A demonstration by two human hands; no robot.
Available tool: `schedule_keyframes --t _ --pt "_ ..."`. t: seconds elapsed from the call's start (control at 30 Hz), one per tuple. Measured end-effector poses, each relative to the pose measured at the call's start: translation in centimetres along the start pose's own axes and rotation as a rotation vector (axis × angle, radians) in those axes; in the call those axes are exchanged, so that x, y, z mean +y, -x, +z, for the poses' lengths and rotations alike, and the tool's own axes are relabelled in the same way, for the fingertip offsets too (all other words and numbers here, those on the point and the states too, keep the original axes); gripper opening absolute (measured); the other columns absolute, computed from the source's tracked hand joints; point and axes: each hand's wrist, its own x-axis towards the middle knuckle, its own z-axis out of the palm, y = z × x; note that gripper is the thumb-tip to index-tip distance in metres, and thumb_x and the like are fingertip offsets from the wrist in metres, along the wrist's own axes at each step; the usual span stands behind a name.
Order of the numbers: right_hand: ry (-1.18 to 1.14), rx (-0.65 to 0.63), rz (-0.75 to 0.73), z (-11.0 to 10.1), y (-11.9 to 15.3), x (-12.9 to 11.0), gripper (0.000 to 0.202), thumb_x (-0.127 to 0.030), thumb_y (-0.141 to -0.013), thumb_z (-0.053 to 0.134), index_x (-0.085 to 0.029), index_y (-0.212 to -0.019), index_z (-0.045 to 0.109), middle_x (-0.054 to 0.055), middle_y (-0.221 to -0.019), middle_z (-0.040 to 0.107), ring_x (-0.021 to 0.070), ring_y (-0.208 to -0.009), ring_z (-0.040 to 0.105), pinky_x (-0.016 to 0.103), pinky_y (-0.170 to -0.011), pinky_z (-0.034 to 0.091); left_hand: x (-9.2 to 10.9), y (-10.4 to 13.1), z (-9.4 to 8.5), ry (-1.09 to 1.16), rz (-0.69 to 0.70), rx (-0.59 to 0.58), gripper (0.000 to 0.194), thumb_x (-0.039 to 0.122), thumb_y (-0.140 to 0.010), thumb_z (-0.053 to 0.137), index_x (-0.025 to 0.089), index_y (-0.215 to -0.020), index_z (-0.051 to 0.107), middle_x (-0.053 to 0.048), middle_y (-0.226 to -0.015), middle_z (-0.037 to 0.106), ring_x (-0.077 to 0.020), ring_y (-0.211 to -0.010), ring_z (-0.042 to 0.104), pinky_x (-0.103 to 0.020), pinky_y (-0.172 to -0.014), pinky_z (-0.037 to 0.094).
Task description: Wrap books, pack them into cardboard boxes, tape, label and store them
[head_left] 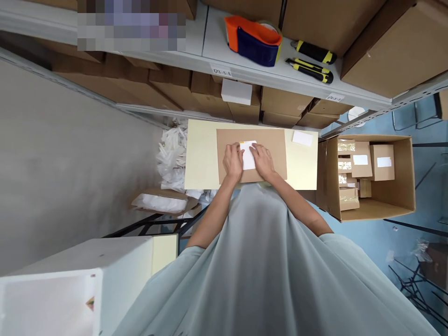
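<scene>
In the head view, a cream worktop [199,154] stretches across the middle, with a brown cardboard sheet [276,161] lying flat on it. On the sheet, roughly at its centre, is a small white piece [248,157] with a yellow mark at its upper left corner (whether it is a label or a thin box, I cannot tell). The left hand [233,161] touches its left edge, fingers bent; the right hand [263,161] touches its right edge and upper right corner. The white piece sits between the two, but whether either grip actually pinches it or only rests on it I cannot tell.

A white slip [302,138] lies near the worktop's right end, well apart from the right hand. Just beside that end stands an open carton [402,198] with smaller boxes [361,169] inside, several bearing white labels. Beyond the worktop, a grey shelf [215,44] carries an orange and dark blue tape dispenser [257,49] and two black and yellow cutters [311,70] (side by side, near a large brown box [402,60]). White plastic wrapping [173,156] is heaped past the worktop's left end.
</scene>
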Motion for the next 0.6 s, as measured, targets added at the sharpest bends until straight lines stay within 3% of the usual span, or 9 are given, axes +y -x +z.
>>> schedule_keyframes --t 0.1,0.17,0.27,0.37,0.47,0.6 --pt "0.039 -0.066 -0.089 0.4 0.1 -0.1 0.062 -0.021 -0.115 0.025 -0.009 -0.172 0.043 0.013 -0.185 0.035 0.0264 -0.174 0.026 0.049 -0.144 0.018 1.0 0.2 0.3 -0.046 0.175 -0.176 0.051 0.023 -0.108 0.04 0.019 -0.152 0.067 -0.019 -0.162 0.063 -0.0351 -0.154 0.054 -0.054 -0.128 0.038" --pt "0.058 -0.068 -0.08 0.6 0.3 0.1 0.066 -0.03 -0.116 0.026 -0.004 -0.176 0.033 0.015 -0.187 0.028 0.0275 -0.176 0.02 0.05 -0.146 0.011 0.9 0.4 0.0 -0.095 0.244 -0.261 0.063 0.023 -0.107 0.038 0.018 -0.168 0.052 -0.015 -0.177 0.048 -0.0321 -0.169 0.037 -0.055 -0.139 0.024" --pt "0.055 -0.046 -0.02 0.6 0.4 0.4 0.072 -0.041 -0.117 0.028 -0.005 -0.18 0.025 0.014 -0.189 0.019 0.0296 -0.178 0.015 0.054 -0.146 0.009 -0.3 0.3 -1.1 -0.21 0.279 -0.335 0.07 0.033 -0.111 0.034 0.014 -0.178 0.033 -0.014 -0.186 0.029 -0.0329 -0.176 0.02 -0.058 -0.143 0.005" --pt "0.047 -0.05 0.01 0.6 0.3 0.2 0.071 -0.042 -0.117 0.028 -0.01 -0.181 0.024 0.012 -0.189 0.018 0.0298 -0.178 0.014 0.057 -0.145 0.009 -1.3 -0.4 -2.0 -0.265 0.288 -0.378 0.074 0.044 -0.112 0.034 0.014 -0.18 0.03 -0.014 -0.187 0.025 -0.0351 -0.177 0.015 -0.061 -0.143 -0.001" --pt "0.051 -0.062 -0.014 0.4 0.3 0.1 0.068 -0.041 -0.118 0.031 -0.015 -0.18 0.029 0.01 -0.19 0.017 0.0306 -0.178 0.014 0.058 -0.145 0.01 -1.4 -1.0 -2.2 -0.284 0.286 -0.401 0.076 0.046 -0.112 0.033 0.013 -0.18 0.028 -0.014 -0.187 0.024 -0.036 -0.177 0.014 -0.062 -0.142 -0.003" --pt "0.058 -0.068 -0.034 -0.8 1.4 1.2 0.063 -0.042 -0.118 0.041 -0.023 -0.178 0.039 0.01 -0.19 0.015 0.0329 -0.178 0.011 0.06 -0.144 0.01 -1.8 -0.9 -3.6 -0.339 0.307 -0.442 0.077 0.051 -0.11 0.037 0.017 -0.178 0.035 -0.013 -0.188 0.023 -0.0388 -0.178 0.007 -0.067 -0.141 -0.006"
